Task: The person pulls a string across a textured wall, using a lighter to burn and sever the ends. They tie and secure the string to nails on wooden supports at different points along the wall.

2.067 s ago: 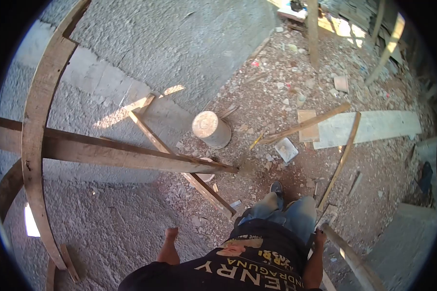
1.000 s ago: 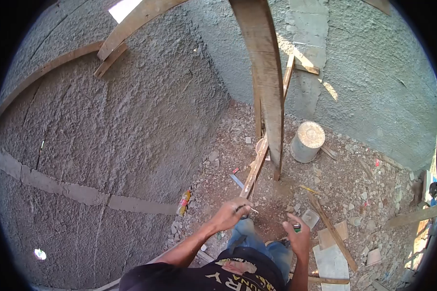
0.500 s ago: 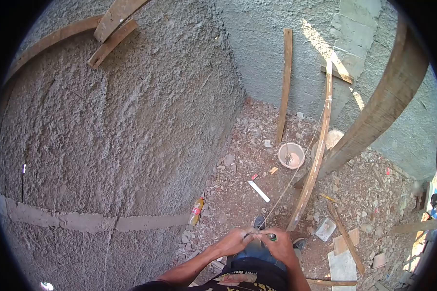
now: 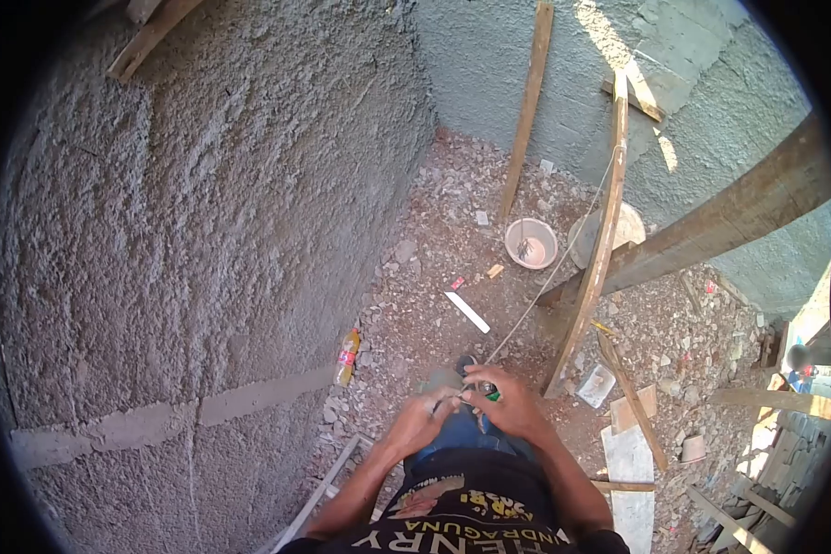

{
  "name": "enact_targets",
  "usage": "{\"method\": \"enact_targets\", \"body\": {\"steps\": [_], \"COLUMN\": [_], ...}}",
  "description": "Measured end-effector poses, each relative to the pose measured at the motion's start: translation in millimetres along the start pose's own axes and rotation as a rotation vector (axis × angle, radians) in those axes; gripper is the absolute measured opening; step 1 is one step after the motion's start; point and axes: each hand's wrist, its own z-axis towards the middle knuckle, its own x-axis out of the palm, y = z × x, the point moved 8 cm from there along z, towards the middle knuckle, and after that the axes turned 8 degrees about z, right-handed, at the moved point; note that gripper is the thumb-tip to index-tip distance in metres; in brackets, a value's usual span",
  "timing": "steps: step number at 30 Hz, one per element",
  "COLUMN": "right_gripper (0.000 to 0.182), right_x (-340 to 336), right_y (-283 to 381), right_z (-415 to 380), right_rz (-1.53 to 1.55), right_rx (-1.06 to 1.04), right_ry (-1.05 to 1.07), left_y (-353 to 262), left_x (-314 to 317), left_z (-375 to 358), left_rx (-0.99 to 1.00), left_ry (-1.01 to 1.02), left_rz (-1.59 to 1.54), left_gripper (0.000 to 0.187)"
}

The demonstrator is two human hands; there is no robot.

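Head view: left hand (image 4: 419,423) and right hand (image 4: 508,404), both pinched almost closed, hold the string (image 4: 531,311) at its near end; it runs far right to the leaning plank (image 4: 605,242). A hard tug could pull the plank over.

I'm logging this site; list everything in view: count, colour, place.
Walls: two, grey, left and far
Curved plank: one, brown, centre right
Beam: one, brown, right
Straight plank: one, brown, before far wall
String: one, pale, down from curved plank
Bucket: one, pale, behind curved plank
Basin: one, pinkish, beside bucket
Bottle: one, yellow, by left wall
Strip: one, white, centre
Tray: one, white, lower right
Flat boards: two, whitish, tan, lower right
Pot: one, pinkish, right
Other wood: uncounted, brown, mostly right
Rubble: uncounted, reddish, ground
Shirt: one, black, bottom
Jeans: one, blue, bottom
Left hand and right hand: two, bare, at string
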Motion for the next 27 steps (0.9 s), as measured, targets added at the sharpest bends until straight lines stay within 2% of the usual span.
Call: {"method": "enact_targets", "body": {"steps": [4, 6, 7, 9, 12, 13, 14, 15, 16, 18, 20, 22, 24, 25, 27], "right_gripper": [0.023, 0.021, 0.021, 0.019, 0.018, 0.018, 0.017, 0.016, 0.016, 0.015, 0.014, 0.013, 0.015, 0.015, 0.016], "right_x": [18.5, 33.9, 37.9, 41.0, 42.6, 42.3, 35.1, 27.0, 21.4, -5.2, -27.7, -49.2, -76.0, -85.8, -114.7], "right_y": [3.8, -11.5, -13.8, -18.2, -16.8, -15.4, -17.8, -20.5, -17.6, -19.2, -29.9, -43.3, -56.2, -59.0, -72.7], "right_z": [31.3, 52.3, 63.0, 94.9, 139.1, 153.7, 166.8, 176.6, 189.1, 202.8, 218.6, 234.9, 250.5, 263.2, 281.3], "right_rz": [0.045, 0.056, 0.076, -0.034, 0.125, 0.147, 0.191, 0.236, 0.264, 0.335, 0.361, 0.392, 0.379, 0.391, 0.378], "right_rx": [0.016, 0.231, 0.216, 0.207, 0.275, 0.272, 0.297, 0.327, 0.328, 0.406, 0.422, 0.442, 0.449, 0.442, 0.554], "right_ry": [0.033, 0.189, 0.185, 0.113, 0.023, 0.033, -0.048, -0.132, -0.131, -0.283, -0.34, -0.386, -0.472, -0.458, -0.517], "left_y": [28.0, 54.2, 66.4, 75.3, 77.8, 71.2, 64.0, 67.9, 70.4, 71.5, 33.3, 0.9, -32.0, -47.2, -74.7], "left_x": [-14.3, -23.3, -33.0, -63.8, -116.5, -143.1, -167.9, -197.2, -228.0, -292.8, -360.8, -419.5, -467.7, -484.5, -515.3], "left_z": [7.8, 21.5, 30.8, 60.7, 100.3, 117.7, 133.9, 151.0, 171.9, 213.0, 252.0, 294.3, 339.4, 366.5, 404.5], "left_rx": [-0.197, -0.223, -0.25, -0.245, -0.235, -0.13, -0.026, -0.035, -0.034, -0.095, -0.047, 0.172, 0.307, 0.307, 0.337], "left_ry": [0.077, 0.075, 0.081, 0.071, 0.101, 0.009, -0.071, -0.214, -0.361, -0.566, -0.815, -1.012, -1.129, -1.139, -1.242], "left_rz": [-0.139, -0.207, -0.288, -0.262, -0.211, -0.05, 0.116, 0.109, 0.105, -0.051, 0.035, 0.052, 0.126, 0.145, 0.152], "left_gripper": [0.025, 0.022, 0.02, 0.018, 0.019, 0.024, 0.029, 0.034, 0.04, 0.051, 0.056, 0.06, 0.063, 0.063, 0.066]}}
